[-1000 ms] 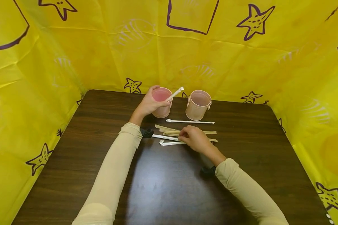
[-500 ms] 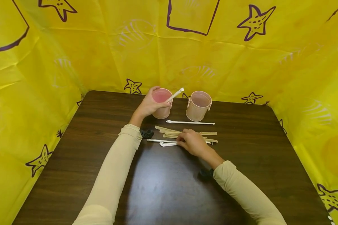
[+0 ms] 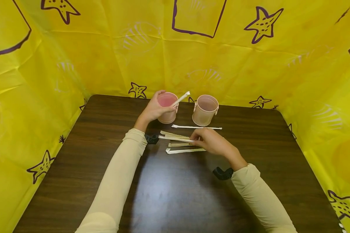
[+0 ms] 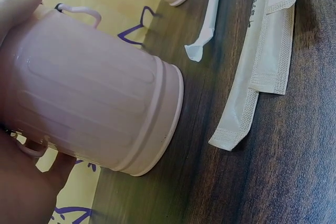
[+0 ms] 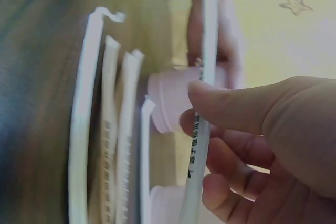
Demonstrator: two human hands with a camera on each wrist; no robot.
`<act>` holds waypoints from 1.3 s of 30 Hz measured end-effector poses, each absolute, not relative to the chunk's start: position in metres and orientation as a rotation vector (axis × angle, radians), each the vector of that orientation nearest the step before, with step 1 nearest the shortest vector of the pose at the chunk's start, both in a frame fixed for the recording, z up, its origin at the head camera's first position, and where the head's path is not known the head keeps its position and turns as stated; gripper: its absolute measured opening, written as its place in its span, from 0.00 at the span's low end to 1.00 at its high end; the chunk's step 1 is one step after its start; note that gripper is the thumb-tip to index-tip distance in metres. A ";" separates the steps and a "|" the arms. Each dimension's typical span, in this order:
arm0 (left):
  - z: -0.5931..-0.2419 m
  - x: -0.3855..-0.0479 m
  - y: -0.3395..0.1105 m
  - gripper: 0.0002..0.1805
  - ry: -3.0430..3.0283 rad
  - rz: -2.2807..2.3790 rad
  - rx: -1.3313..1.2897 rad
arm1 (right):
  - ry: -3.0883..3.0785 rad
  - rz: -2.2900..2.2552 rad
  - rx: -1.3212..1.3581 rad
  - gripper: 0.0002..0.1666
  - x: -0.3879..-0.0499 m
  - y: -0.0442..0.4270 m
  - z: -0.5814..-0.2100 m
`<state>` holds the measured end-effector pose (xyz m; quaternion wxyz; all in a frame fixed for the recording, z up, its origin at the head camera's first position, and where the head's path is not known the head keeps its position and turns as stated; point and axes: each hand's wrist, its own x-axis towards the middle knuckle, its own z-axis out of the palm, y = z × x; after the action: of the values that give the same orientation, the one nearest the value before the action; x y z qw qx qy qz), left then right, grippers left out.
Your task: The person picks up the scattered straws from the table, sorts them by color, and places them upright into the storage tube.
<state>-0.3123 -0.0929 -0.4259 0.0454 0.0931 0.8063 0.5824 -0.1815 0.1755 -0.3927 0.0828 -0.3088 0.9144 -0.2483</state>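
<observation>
My left hand (image 3: pixel 152 109) grips a small pink bucket (image 3: pixel 167 119) with side handles, standing on the table. A white paper-wrapped straw (image 3: pixel 182 98) leans out over its rim by the thumb. Between thumb and fingers, my right hand (image 3: pixel 215 141) pinches another white wrapped straw (image 3: pixel 173 138), lifted above the table; dark printing runs along it (image 5: pixel 210 30). Below lie several flat tan paper-wrapped sticks (image 4: pixel 241 103), partly hidden by the hand and the held straw. One white wrapped straw (image 3: pixel 183 151) lies on their near side, a second white straw (image 3: pixel 196 127) on their far side.
A second pink bucket (image 3: pixel 204 117) stands upright to the right of the gripped one. The dark wooden table (image 3: pixel 163 194) carries everything. Yellow cloth (image 3: pixel 151 58) with starfish drawings hangs behind and at both sides.
My right hand first lowered slightly among the wrapped sticks, then rose and moved right with a white straw pinched in it. The left hand and both buckets have stayed put.
</observation>
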 end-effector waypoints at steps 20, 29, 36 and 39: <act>-0.426 -0.312 -0.092 0.59 2.422 1.791 0.275 | 2.882 -1.650 -0.572 0.13 -0.199 0.179 -0.359; -0.426 -0.312 -0.093 0.59 2.443 1.787 0.278 | 2.640 -2.255 -0.519 0.13 -0.224 0.156 -0.360; -0.426 -0.310 -0.092 0.58 2.458 1.788 0.299 | 2.685 -2.245 -0.485 0.13 -0.244 0.138 -0.366; -0.425 -0.311 -0.092 0.58 2.460 1.792 0.308 | 2.741 -2.166 -0.485 0.13 -0.251 0.130 -0.371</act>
<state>-0.3107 -0.0923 -0.4247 0.0411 0.1005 0.8035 0.5853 -0.2510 0.1295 -0.3709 -0.1917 -0.1351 0.7627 -0.6028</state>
